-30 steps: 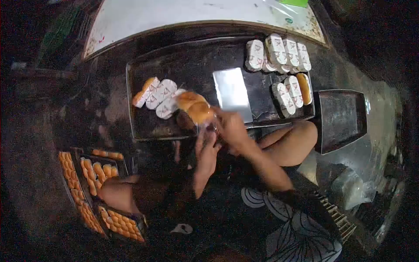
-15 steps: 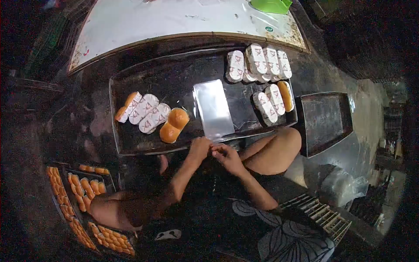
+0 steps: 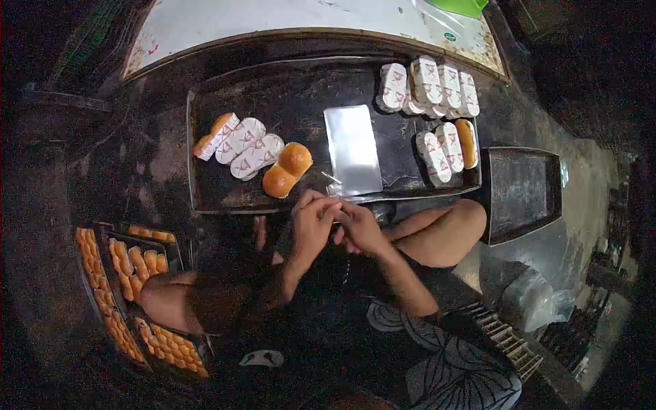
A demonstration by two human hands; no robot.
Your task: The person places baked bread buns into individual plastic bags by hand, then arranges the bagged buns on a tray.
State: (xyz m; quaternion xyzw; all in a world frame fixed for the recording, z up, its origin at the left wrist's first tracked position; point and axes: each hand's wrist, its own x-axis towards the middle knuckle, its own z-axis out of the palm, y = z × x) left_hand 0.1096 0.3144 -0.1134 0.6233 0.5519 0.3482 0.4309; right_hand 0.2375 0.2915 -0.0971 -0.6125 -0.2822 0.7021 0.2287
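My left hand (image 3: 313, 222) and my right hand (image 3: 361, 227) meet at the near edge of the black tray (image 3: 307, 75). Their fingertips are pressed together, and anything small between them cannot be made out. Just beyond the fingers, a stack of clear plastic bags (image 3: 353, 150) lies flat in the tray. To the left of the bags rests a twin-domed golden bun (image 3: 288, 171) in a paper liner. Beside it, several more buns (image 3: 242, 140) lie on their sides or upside down, showing printed white paper.
More paper-lined buns (image 3: 428, 82) sit at the tray's right end. Trays of buns (image 3: 140, 263) stand at lower left. A second dark tray (image 3: 523, 195) is on the right, with crumpled clear plastic (image 3: 540, 297) below it. A white tabletop (image 3: 287, 17) lies beyond.
The camera view has shifted, so the tray appears higher and further right. My hands are still together, with the left hand's fingers now raised and bent toward the right hand.
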